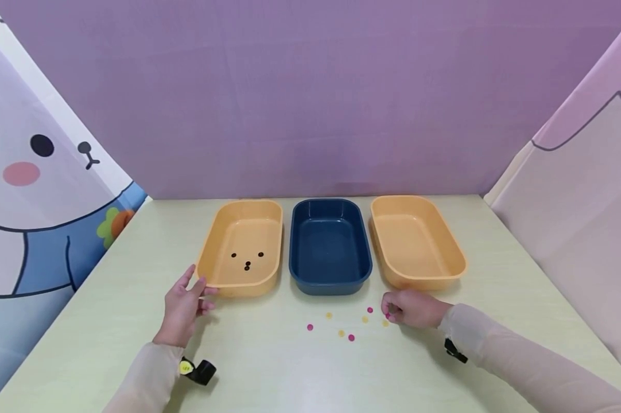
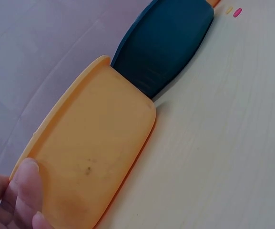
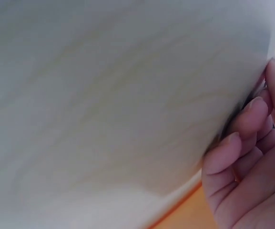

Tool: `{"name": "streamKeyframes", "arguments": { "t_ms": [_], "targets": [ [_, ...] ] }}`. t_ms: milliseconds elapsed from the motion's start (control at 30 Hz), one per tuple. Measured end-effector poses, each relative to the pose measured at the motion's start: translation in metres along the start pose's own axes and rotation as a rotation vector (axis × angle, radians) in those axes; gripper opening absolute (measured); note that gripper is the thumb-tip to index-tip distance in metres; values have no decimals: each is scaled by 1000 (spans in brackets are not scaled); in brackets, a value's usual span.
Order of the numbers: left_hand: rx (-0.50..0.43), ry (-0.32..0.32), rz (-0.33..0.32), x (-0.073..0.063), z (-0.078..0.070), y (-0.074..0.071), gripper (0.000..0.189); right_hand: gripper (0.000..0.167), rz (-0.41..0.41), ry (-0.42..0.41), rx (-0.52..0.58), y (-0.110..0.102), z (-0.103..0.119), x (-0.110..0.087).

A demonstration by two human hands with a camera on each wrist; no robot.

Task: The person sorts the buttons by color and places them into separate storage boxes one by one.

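My left hand point(image 1: 181, 312) holds the near left corner of the left yellow tray point(image 1: 245, 285), its thumb at the rim. In the left wrist view a fingertip presses the outside wall of that tray point(image 2: 94, 143). Several small black button-like discs point(image 1: 247, 264) lie inside it. My right hand point(image 1: 414, 308) is low over the table in front of the right yellow tray, fingers curled, pinching at a small pink button-like disc point(image 1: 387, 316) at the fingertips. To its left lie several loose discs, pink point(image 1: 351, 338) and pale yellow point(image 1: 341, 333).
A dark blue tray point(image 1: 331, 285) stands between the left tray and the right yellow tray point(image 1: 419, 281). All three are lined up near the back of the pale table point(image 1: 269, 361). A purple cloth point(image 1: 310, 103) hangs behind, with printed cloths at both sides.
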State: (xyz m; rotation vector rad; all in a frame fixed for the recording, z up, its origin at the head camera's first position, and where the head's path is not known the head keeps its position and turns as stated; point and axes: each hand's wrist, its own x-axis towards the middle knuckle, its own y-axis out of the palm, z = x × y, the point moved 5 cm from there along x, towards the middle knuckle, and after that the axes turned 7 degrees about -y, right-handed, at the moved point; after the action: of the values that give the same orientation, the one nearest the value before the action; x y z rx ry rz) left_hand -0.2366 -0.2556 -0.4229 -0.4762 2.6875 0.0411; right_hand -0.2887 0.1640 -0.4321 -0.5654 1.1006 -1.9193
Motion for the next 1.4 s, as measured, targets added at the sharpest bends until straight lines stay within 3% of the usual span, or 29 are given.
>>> {"name": "streamKeyframes", "arguments": {
  "t_ms": [333, 567, 733, 1067, 1400],
  "targets": [
    [2, 6, -7, 1, -1, 0, 60, 14, 3, -6, -2, 1, 1, 0],
    [5, 8, -9, 1, -2, 0, 59, 15, -12, -13, 109, -8, 10, 0],
    [-7, 3, -10, 1, -1, -1, 59, 18, -31, -47, 122, -18, 18, 1],
    [1, -2, -7, 0, 1, -1, 60, 17, -42, -51, -35, -30, 24, 5],
    [-5, 14, -1, 0, 0, 0, 60, 10, -40, 8, -29, -47, 34, 9]
  ]
}}
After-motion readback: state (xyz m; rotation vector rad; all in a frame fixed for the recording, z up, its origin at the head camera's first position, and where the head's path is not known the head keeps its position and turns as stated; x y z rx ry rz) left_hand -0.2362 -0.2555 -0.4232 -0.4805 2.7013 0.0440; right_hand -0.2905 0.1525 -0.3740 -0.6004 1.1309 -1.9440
